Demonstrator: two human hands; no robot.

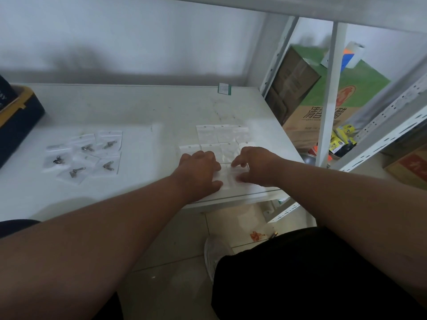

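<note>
1. At the far left we are seeing a dark box (22, 112) with a yellow rim, sitting on the edge of the white table (138, 107).
2. Next, a loose cluster of filled bags (85, 153) is lying flat on the table, each one holding a small metal zipper pull, well apart from our hands.
3. Our left hand (198, 169) is resting knuckles up near the table's front edge. Its fingers are curling down onto a clear bag (227, 175), and its thumb is pressing the bag's near edge.
4. The clear bag is lying flat on the table between our two hands, close to the front edge, and both hands are touching it.
5. Just behind it, rows of empty bags (221, 136) are lying side by side, edges touching.
6. Our right hand (256, 166) is arching over the clear bag's right side, its fingers bent and narrow. The fingertips are holding the far edge and the thumb the near edge.
7. A small green-edged label (224, 88) is sitting at the table's back edge.
8. To the right, a white metal rack (328, 93) is standing beside the table, with a green and brown cardboard box (362, 88) behind its posts.
</note>
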